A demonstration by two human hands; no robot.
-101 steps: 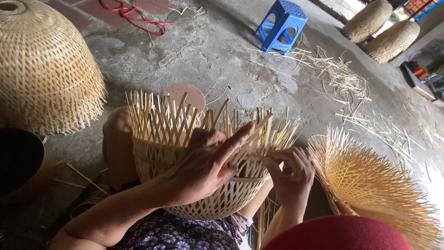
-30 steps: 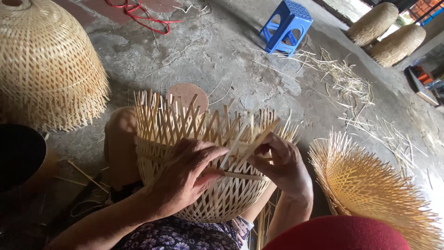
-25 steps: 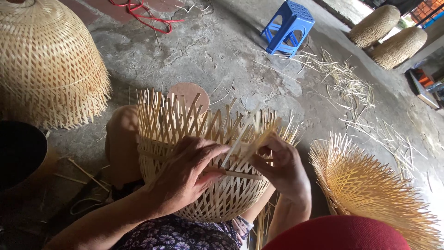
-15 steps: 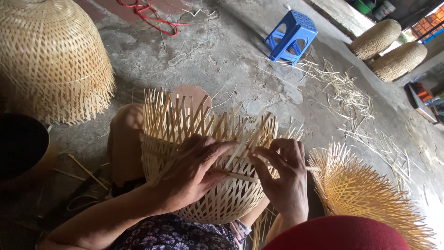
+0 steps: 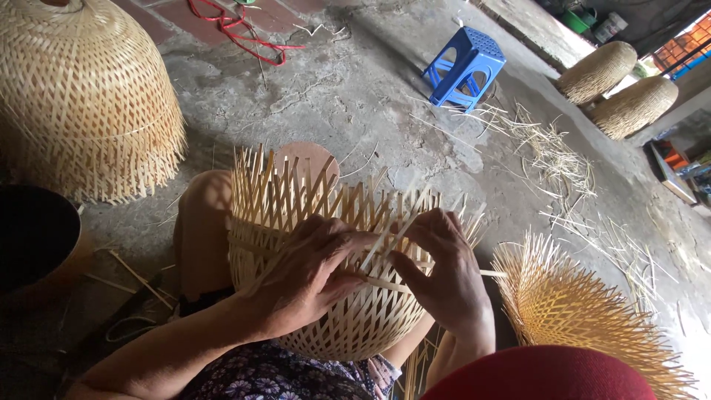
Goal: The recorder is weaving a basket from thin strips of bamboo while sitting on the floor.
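A half-woven bamboo basket point(image 5: 348, 326) rests on my lap, its loose strip ends pointing up and away. My left hand point(image 5: 311, 270) lies over the basket's near side, fingers pressing the weave and pinching strips. My right hand point(image 5: 444, 274) grips a thin bamboo strip point(image 5: 392, 237) where it crosses the others near the rim. The two hands nearly touch at the middle of the basket. My bare knee point(image 5: 204, 222) shows behind the basket on the left.
A finished dome-shaped woven basket point(image 5: 81, 96) stands at the upper left. Another partly woven piece point(image 5: 578, 311) lies at the right. A blue plastic stool point(image 5: 463, 63), scattered bamboo strips point(image 5: 555, 155), two more baskets point(image 5: 615, 81) and a red cord point(image 5: 237, 33) are on the concrete floor.
My left hand drew its raised fingers down onto the weave. My right hand slid up toward the rim and closed on a strip. The view shifted slightly.
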